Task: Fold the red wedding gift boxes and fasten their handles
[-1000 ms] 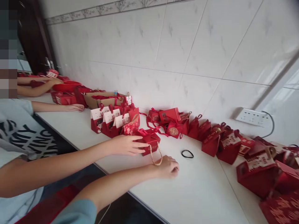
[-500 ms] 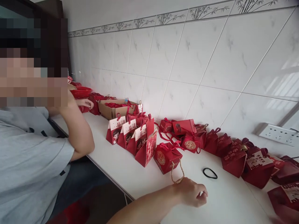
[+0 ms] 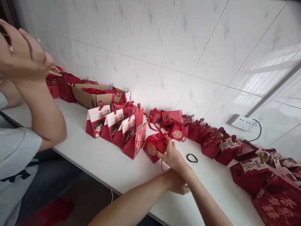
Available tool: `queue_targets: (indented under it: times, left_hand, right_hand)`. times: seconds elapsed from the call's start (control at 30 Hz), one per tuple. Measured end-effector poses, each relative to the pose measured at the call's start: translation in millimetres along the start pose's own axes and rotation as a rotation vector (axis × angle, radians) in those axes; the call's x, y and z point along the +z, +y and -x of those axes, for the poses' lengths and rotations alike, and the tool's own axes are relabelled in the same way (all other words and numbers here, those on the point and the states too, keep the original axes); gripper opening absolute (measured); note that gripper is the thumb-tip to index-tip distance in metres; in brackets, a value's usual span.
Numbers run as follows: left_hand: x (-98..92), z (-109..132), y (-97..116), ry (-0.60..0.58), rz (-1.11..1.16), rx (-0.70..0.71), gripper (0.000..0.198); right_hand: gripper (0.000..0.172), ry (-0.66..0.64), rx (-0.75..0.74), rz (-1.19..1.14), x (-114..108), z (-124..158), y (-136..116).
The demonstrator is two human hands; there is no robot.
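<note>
A red candy box (image 3: 155,142) with a round gold emblem and a red ribbon bow stands on the white counter. My right hand (image 3: 172,153) reaches over its right side, thumb against the box and fingers at the bow. My left hand (image 3: 177,183) lies just in front on the counter, fingers curled, partly hidden behind my right forearm. The box's twisted gold cord handle (image 3: 166,168) hangs beside my left wrist. Left of the box stands a row of red and white peaked gift boxes (image 3: 114,124) with cartoon figures.
A black hair tie (image 3: 192,158) lies right of my hands. More red boxes (image 3: 211,142) line the wall to the right, below a power strip (image 3: 244,123). A cardboard carton (image 3: 82,97) holds red things. Another person's raised arm (image 3: 44,106) rests at the left.
My right hand has come into view and moved onto the red candy box. The view has turned downward and to the right. The other person's hand has come into view.
</note>
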State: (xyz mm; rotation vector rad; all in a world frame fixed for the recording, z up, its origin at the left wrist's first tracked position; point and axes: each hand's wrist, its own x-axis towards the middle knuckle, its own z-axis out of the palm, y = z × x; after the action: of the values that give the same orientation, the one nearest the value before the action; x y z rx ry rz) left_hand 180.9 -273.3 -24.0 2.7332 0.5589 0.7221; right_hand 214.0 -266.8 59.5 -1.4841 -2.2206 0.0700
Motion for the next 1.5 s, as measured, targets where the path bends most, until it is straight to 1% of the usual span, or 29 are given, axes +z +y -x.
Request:
queue_targets:
  times: [0.03, 0.07, 0.1, 0.13, 0.17, 0.2, 0.23, 0.27, 0.3, 0.33, 0.37, 0.4, 0.47, 0.5, 0.53, 0.57, 0.63, 0.67, 0.77, 0.83, 0.9, 0.97, 1.03, 1.07, 1.13, 1.23, 1.3, 1.4, 1.5]
  left_hand:
    - [1.9, 1, 4, 0.003, -0.004, 0.033, 0.016]
    - [3.1, 3, 9, -0.002, -0.005, 0.071, 0.016]
    - [2.9, 4, 15, 0.004, -0.004, 0.132, 0.02]
    - [0.6, 6, 19, 0.045, -0.003, 0.225, 0.023]
    - [-4.2, 7, 23, 0.133, -0.005, 0.343, 0.025]
    - [-11.8, 7, 25, 0.26, -0.003, 0.473, 0.024]
    - [-21.6, 7, 25, 0.437, 0.0, 0.599, 0.019]
    - [-32.9, 6, 23, 0.619, 0.009, 0.667, 0.013]
    - [-44.3, 3, 18, 0.732, 0.039, 0.665, 0.006]
    - [-54.5, -1, 12, 0.788, 0.082, 0.579, 0.009]
    - [-62.1, -7, 4, 0.844, 0.147, 0.436, 0.012]
    - [-66.4, -12, -4, 0.88, 0.241, 0.235, 0.013]
    - [-64.0, -23, -21, 0.877, 0.464, -0.201, 0.017]
    - [-58.6, -27, -28, 0.846, 0.555, -0.366, 0.022]
    - [-51.6, -29, -34, 0.802, 0.625, -0.474, 0.027]
    - [-44.4, -30, -39, 0.749, 0.674, -0.526, 0.032]
    - [-33.2, -28, -45, 0.644, 0.724, -0.53, 0.037]
    - [-30.2, -26, -46, 0.603, 0.748, -0.534, 0.038]
    - [-31.4, -22, -48, 0.554, 0.8, -0.576, 0.045]
    - [-35.9, -21, -48, 0.53, 0.818, -0.601, 0.047]
    - [-39.6, -21, -46, 0.523, 0.842, -0.602, 0.047]
    - [-41.9, -19, -43, 0.561, 0.882, -0.567, 0.05]
    - [-43.9, -17, -38, 0.609, 0.931, -0.487, 0.055]
    - [-45.1, -15, -36, 0.613, 0.948, -0.438, 0.058]
    - [-48.6, -12, -33, 0.582, 0.944, -0.363, 0.059]
    - [-53.9, -11, -31, 0.515, 0.829, -0.391, 0.043]
    - [-55.8, -12, -31, 0.501, 0.768, -0.433, 0.034]
    - [-56.3, -14, -31, 0.482, 0.801, -0.441, 0.028]
    - [-56.9, -14, -29, 0.454, 0.865, -0.424, 0.028]
  right_hand:
    - [0.057, -0.014, 0.04, -0.015, -2, 2, 7]
    - [0.062, -0.03, 0.086, -0.033, -6, 5, 16]
    - [0.068, -0.045, 0.12, -0.065, -12, 8, 26]
    - [0.074, -0.056, 0.137, -0.116, -19, 11, 37]
    - [0.08, -0.064, 0.147, -0.185, -27, 16, 50]
    - [0.085, -0.071, 0.149, -0.269, -36, 21, 62]
    - [0.088, -0.08, 0.142, -0.36, -44, 27, 75]
    - [0.088, -0.089, 0.131, -0.449, -51, 34, 89]
    - [0.087, -0.092, 0.124, -0.53, -55, 42, 102]
    - [0.084, -0.085, 0.12, -0.612, -56, 49, 114]
    - [0.08, -0.055, 0.123, -0.699, -53, 57, 126]
    - [0.076, -0.003, 0.14, -0.786, -47, 63, 136]
    - [0.069, 0.171, 0.191, -0.933, -29, 72, 149]
    - [0.066, 0.234, 0.231, -0.972, -19, 74, 152]
    - [0.063, 0.257, 0.267, -0.991, -10, 75, 153]
    - [0.061, 0.262, 0.291, -0.987, -3, 76, 153]
    - [0.055, 0.29, 0.314, -0.925, 4, 76, 149]
    - [0.053, 0.331, 0.328, -0.878, 4, 76, 147]
    - [0.048, 0.485, 0.403, -0.754, -2, 77, 144]
    - [0.048, 0.533, 0.426, -0.755, -5, 79, 143]
    - [0.06, 0.529, 0.411, -0.818, -6, 81, 140]
    - [0.068, 0.521, 0.388, -0.861, -7, 81, 135]
    - [0.065, 0.532, 0.368, -0.834, -8, 81, 131]
    - [0.062, 0.541, 0.357, -0.81, -8, 81, 130]
    - [0.058, 0.547, 0.343, -0.774, -10, 81, 128]
    - [0.057, 0.516, 0.342, -0.763, -12, 83, 129]
    - [0.059, 0.484, 0.341, -0.749, -14, 84, 129]
    - [0.054, 0.448, 0.312, -0.68, -18, 86, 127]
    - [0.04, 0.403, 0.3, -0.601, -21, 86, 123]
